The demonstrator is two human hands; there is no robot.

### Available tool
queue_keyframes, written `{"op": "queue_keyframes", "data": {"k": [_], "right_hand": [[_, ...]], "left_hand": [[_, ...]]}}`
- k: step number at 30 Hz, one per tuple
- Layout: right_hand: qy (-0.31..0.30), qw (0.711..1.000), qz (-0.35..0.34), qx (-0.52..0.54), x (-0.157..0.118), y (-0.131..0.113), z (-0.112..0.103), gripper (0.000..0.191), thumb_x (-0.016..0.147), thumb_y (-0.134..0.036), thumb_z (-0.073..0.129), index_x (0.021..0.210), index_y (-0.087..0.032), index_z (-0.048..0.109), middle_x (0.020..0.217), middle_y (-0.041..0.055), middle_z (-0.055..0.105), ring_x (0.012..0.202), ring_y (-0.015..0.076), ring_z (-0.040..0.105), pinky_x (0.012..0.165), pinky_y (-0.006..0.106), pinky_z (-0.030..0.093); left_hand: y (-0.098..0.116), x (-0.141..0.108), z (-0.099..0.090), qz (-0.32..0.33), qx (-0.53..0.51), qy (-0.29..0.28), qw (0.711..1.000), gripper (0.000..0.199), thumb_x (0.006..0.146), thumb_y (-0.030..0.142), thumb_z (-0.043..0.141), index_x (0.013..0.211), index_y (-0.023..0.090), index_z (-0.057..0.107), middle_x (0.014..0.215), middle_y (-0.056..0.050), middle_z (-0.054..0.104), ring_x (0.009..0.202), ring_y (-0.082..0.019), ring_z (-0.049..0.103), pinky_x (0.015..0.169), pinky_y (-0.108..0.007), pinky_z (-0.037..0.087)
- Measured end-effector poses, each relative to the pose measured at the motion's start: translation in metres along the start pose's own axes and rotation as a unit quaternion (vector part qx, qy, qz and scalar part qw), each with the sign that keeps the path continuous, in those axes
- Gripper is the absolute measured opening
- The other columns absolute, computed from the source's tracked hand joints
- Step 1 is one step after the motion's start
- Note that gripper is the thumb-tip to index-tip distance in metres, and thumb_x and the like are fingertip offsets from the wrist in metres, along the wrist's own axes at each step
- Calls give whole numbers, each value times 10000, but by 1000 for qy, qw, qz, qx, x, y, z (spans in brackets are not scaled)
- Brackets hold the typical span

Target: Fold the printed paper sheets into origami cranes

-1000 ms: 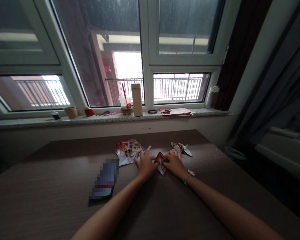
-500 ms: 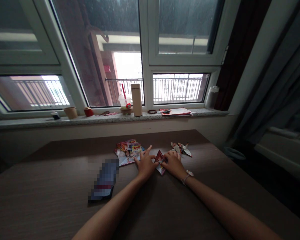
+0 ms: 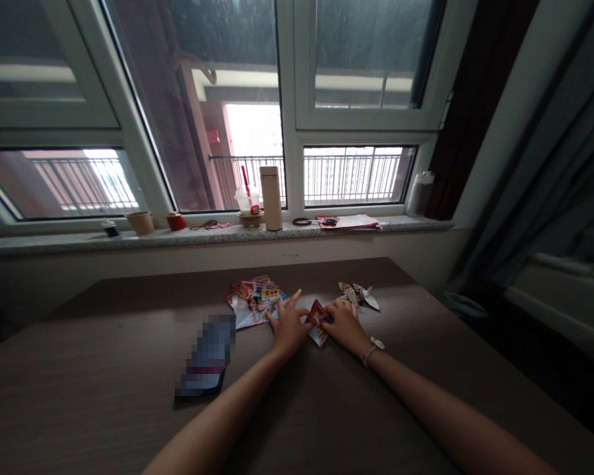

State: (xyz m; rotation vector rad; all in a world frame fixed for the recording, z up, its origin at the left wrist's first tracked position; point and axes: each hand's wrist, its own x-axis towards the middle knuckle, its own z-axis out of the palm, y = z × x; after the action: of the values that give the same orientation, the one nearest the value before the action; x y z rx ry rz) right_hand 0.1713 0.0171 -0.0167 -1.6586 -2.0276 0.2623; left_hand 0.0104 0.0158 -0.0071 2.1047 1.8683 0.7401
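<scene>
A small piece of folded printed paper (image 3: pixel 319 335), red and white with a pointed top, lies on the table between my hands. My left hand (image 3: pixel 288 324) grips its left edge with thumb and forefinger, the other fingers spread out to the left. On the right side, my right hand (image 3: pixel 345 324) is closed on the paper with its fingers bent, hiding part of it. Just beyond the right hand are folded paper pieces (image 3: pixel 360 295) with pointed ends. Close to my left fingertips lies a pile of colourful printed sheets (image 3: pixel 255 305).
A phone (image 3: pixel 205 359), its screen blurred, lies on the brown table (image 3: pixel 103 369) left of my forearm. Along the windowsill (image 3: pixel 218 236) stand a tan flask (image 3: pixel 270 198), a drink cup with a red straw (image 3: pixel 248 200), a paper cup (image 3: pixel 140 223), scissors (image 3: pixel 329 222) and a white bottle (image 3: pixel 419 193).
Both hands stay almost in place on the folded paper. The right fingers have shifted very slightly over it.
</scene>
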Motion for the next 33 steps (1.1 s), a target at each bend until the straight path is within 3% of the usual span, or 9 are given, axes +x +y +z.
{"op": "queue_keyframes", "data": {"k": [5, 16, 23, 27, 33], "right_hand": [[0, 1000, -6, -7, -1, 1, 1, 158, 831, -336, 635, 932, -220, 672, 1053, 65, 588, 1083, 260, 450, 976, 394, 291], [4, 1000, -7, -1, -1, 2, 2, 191, 828, -311, 610, 973, -210, 684, 1066, 74, 586, 1095, 262, 454, 998, 405, 296], [-14, 996, -40, 80, 0, 17, -4, 182, 839, -284, 580, 912, -233, 738, 1023, 43, 624, 1081, 235, 490, 1006, 382, 326], [-37, 989, -67, 126, 0, 25, -8, 216, 830, -239, 588, 979, -241, 744, 1112, 43, 629, 1140, 235, 490, 1036, 381, 331], [-23, 987, -76, 138, 1, 31, -3, 201, 831, -253, 622, 988, -224, 745, 1135, 55, 632, 1166, 236, 488, 1061, 389, 327]], "left_hand": [[-3, 2, 1, 10, -5, 4, 1000, 67, 785, 287, 684, 828, 297, 735, 1555, 66, 376, 1389, -338, 339, 1087, -766, 23], [-4, 1, -3, -9, -8, -26, 1000, 141, 755, 295, 695, 891, 287, 731, 1405, -7, 570, 1417, -325, 285, 1130, -707, 2], [-5, 2, -3, 1, -15, -9, 1000, 105, 784, 299, 674, 852, 321, 751, 1547, 75, 390, 1399, -337, 320, 1095, -758, 17], [-5, 2, -3, 4, -12, -11, 1000, 120, 798, 314, 665, 871, 329, 759, 1557, 78, 373, 1401, -347, 323, 1097, -757, 24], [-4, 1, -5, 2, -9, -15, 1000, 143, 804, 309, 659, 898, 347, 759, 1547, 76, 391, 1402, -333, 324, 1104, -745, 14]]}}
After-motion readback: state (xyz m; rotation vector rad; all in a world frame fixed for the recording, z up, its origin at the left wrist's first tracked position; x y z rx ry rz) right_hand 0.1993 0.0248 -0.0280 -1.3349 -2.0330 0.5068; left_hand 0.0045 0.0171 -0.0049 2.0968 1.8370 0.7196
